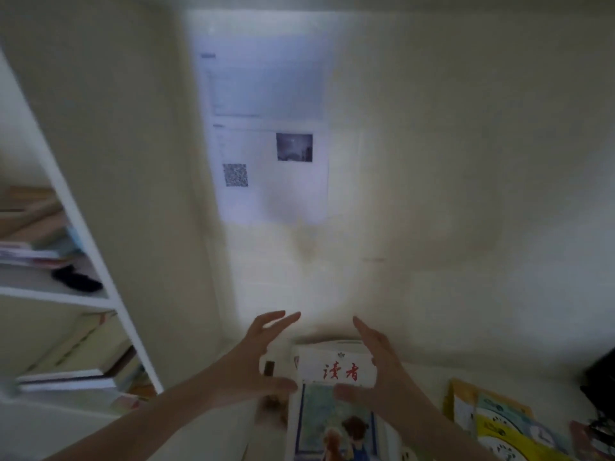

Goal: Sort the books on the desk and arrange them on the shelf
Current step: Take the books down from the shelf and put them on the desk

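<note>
Head view shows the left hand and right hand with fingers spread nearly straight, gripping nothing. They flank the white-headed magazine with red characters and an illustrated cover, which lies low in the centre by the cream wall. Blur hides whether the thumbs touch it. Closing both palms squarely on its side edges should lift it flat, ready to swing left to the white-framed shelf, where flat-stacked books lie.

Flat book stacks and a black object are occupying the shelf compartments at left, leaving room above them; the white upright is bordering the opening.
</note>
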`<state>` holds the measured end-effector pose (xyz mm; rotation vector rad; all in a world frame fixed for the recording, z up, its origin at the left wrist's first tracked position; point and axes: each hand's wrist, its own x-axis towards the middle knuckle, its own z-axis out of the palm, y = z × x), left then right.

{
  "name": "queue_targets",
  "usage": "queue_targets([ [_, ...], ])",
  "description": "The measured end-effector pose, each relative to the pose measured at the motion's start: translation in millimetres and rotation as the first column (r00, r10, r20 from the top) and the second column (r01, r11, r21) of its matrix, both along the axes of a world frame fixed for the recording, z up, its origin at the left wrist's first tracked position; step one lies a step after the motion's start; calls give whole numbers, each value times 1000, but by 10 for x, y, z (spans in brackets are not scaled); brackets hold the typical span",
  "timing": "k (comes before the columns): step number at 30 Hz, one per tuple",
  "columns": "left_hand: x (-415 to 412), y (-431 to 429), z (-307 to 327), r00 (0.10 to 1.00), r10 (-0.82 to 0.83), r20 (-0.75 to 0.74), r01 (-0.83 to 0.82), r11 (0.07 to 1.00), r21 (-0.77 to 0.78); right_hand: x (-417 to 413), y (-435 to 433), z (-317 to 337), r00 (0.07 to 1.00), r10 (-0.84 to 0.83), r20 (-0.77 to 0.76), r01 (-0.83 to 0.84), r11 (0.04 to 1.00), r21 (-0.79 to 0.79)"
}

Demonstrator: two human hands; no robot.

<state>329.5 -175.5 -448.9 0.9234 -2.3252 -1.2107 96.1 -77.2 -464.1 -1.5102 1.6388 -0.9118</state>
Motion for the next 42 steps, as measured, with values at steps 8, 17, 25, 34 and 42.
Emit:
queue_targets([
  [8,1184,196,1653,970,180,-166,-218,944,-247,1008,-375,1602,967,251,-34,-250,923,-293],
  [17,2525,560,3372,829,362,-426,-546,686,-480,2660,-526,3320,822,535,-195,-541,627,-560],
  [25,3088,240,3938,729,458,-509,-682,556,-476,3298,-881,4065,814,539,-215,-522,520,-676],
  [34,3515,-147,4098,662,531,-530,-750,463,-473,3634,-1152,4290,771,617,-159,-546,511,-664],
  [42,3707,-709,4265,462,712,-528,-874,267,-405,3964,-1471,4454,776,616,-134,-522,508,-685],
])
